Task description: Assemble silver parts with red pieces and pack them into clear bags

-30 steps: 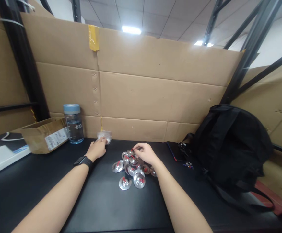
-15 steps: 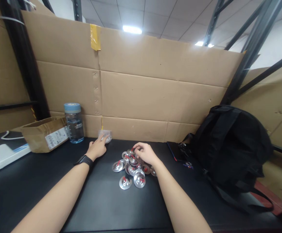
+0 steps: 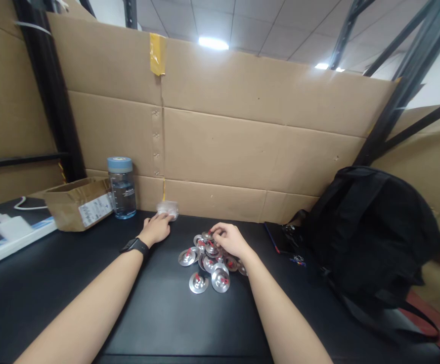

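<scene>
"Where do our hands stand?"

"Our right hand (image 3: 229,238) is at the far side of the pile of finger cymbals (image 3: 210,264), near the middle of the black table (image 3: 167,323). Thumb and forefinger curl almost together by the red strap (image 3: 210,232) of the rearmost cymbal (image 3: 206,236). We can't tell whether they pinch it or only touch it."

"And our left?"

"Our left hand (image 3: 157,230) lies low, its fingers loosely stretched over the small clear plastic bag (image 3: 168,209) against the cardboard wall (image 3: 220,151). We can't make out a firm hold there, nor what the bag contains."

"How do we handle the cymbals well?"

"We'd best take the strap close to the metal dome, so the disc doesn't swing. The discs overlap, so we ease one free straight up; dragging it sideways could send its neighbours sliding."

"And the bag?"

"It looks thin and slippery. We press it lightly with flat fingertips and keep our wrist clear of the blue-lidded water bottle (image 3: 122,192), which stands to its left."
</scene>
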Available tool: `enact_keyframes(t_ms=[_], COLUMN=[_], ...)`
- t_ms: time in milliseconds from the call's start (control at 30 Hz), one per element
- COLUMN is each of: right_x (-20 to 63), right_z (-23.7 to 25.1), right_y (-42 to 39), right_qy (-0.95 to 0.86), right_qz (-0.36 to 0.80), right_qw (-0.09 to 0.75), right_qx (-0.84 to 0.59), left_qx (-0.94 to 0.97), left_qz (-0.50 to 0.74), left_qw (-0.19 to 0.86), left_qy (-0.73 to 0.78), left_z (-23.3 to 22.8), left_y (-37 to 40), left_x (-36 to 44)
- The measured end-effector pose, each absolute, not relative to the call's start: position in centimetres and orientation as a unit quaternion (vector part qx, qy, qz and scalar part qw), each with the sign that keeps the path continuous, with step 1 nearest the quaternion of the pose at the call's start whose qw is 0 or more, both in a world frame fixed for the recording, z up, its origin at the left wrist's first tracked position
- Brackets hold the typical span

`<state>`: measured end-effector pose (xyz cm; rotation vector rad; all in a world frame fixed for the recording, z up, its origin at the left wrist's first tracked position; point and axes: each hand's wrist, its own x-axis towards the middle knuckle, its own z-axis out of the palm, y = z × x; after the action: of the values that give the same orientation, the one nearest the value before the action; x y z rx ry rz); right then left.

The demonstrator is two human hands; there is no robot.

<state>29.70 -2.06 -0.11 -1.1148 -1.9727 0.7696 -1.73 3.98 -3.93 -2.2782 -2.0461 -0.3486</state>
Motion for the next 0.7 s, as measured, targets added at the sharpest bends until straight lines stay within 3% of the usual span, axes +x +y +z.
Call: enact_keyframes(t_ms=[300, 700], right_x=[29.88, 29.89], right_z=[0.52, 0.55], right_y=[-2.46, -2.41], right_qy=[-0.796, -0.801], right_qz=[0.209, 0.191], right_qw=[0.353, 0.344], right_qx=[-0.444, -0.452], left_qx=[-0.745, -0.721], left_qz=[-0.115, -0.13], left_qw=[0.025, 0.035], left_qy=[-0.657, -0.679], left_z=[-3.64, -4.16], left_y=[3.56, 3.64], left_x=[-1.51, -1.59])
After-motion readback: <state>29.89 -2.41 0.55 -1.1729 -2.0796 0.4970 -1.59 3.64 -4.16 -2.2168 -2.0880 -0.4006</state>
